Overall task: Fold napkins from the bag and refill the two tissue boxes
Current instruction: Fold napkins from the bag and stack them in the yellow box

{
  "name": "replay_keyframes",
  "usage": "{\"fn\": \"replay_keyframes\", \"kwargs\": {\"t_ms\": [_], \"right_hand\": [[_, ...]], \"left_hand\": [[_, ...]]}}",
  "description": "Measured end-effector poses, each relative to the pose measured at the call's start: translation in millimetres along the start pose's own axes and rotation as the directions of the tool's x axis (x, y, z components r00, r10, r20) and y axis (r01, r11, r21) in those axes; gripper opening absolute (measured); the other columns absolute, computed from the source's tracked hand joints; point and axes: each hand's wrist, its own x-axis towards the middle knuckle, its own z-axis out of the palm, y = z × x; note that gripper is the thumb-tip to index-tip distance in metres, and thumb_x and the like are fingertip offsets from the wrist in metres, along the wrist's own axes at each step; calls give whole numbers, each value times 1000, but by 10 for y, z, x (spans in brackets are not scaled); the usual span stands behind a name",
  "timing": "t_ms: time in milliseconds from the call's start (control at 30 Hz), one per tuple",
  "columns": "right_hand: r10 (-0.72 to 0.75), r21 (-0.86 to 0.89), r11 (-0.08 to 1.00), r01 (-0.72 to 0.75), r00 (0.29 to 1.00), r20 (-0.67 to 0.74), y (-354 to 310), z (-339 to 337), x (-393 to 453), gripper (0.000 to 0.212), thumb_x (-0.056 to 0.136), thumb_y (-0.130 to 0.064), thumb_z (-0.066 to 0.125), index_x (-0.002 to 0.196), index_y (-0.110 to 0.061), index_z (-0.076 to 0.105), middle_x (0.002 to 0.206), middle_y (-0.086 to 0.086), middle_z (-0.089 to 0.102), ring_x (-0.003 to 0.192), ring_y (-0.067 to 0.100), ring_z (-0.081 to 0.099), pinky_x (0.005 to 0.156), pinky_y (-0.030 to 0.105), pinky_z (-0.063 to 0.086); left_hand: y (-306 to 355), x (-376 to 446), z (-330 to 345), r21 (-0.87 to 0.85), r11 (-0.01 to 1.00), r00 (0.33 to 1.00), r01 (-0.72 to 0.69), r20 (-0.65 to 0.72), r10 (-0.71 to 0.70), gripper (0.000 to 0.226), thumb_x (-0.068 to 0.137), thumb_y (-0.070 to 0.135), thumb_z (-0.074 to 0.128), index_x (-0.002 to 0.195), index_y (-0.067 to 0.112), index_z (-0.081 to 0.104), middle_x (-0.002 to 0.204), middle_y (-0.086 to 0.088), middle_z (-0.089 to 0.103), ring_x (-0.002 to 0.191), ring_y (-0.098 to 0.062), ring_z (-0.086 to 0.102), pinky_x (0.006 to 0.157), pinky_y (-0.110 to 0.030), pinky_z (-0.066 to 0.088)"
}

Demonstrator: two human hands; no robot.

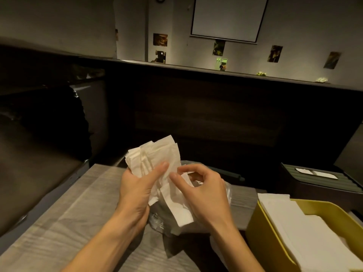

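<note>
My left hand [137, 190] grips a fanned bundle of white napkins [157, 154] above the table, thumb laid across their front. My right hand [204, 193] pinches the edge of one napkin [176, 203] that hangs down from the bundle. Under both hands lies a clear plastic bag [225, 191] holding more napkins. At the lower right stands a yellow tissue box [261, 230], open and filled with white napkins. A dark green tissue box [294, 181] stands behind it, lid on, with a white napkin showing in its slot.
The grey wood-grain table [68, 222] extends to the left of my hands. A dark bench seat [29, 173] runs along the left, and a dark wooden partition [216, 118] rises right behind the table.
</note>
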Motion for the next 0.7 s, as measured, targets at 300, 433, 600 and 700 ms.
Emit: {"fn": "replay_keyframes", "kwargs": {"t_ms": [300, 433, 600, 700], "right_hand": [[88, 88, 991, -99, 989, 119, -12, -5, -27, 47, 74, -74, 76, 99, -35, 72, 78, -3, 74, 73, 8, 72, 77, 39, 62], [15, 173, 984, -42, 988, 152, -74, -17, -54, 19, 90, -42, 78, 101, -29, 71, 69, 2, 73, 69, 10, 73, 72, 25, 59], [21, 201, 978, -53, 987, 157, -69, -32, -19, 9, 92, -34, 78, 95, -26, 75, 65, 0, 71, 67, 9, 72, 70, 21, 55], [38, 185, 980, -68, 987, 159, -55, -36, -3, 8, 93, -34, 76, 95, -26, 76, 63, -2, 70, 65, 6, 70, 71, 22, 52]], "left_hand": [[-47, 17, -25, 59, 998, 1000, -23, -5, 23, 49, 76, 12, 82, 123, 12, 68, 111, -14, 77, 102, -33, 76, 86, -50, 60], [-58, 30, -32, 131, 987, 995, -91, -34, 96, 48, 74, 15, 83, 120, 12, 69, 106, -10, 78, 98, -28, 77, 75, -40, 62], [-36, 71, -43, 88, 992, 993, -95, -58, 101, 37, 81, 10, 81, 117, 9, 71, 106, -13, 78, 98, -30, 77, 81, -45, 61], [-14, 81, -59, 18, 997, 997, -71, -40, 72, 38, 84, 9, 78, 121, 8, 70, 111, -15, 77, 103, -30, 76, 87, -47, 60]]}}
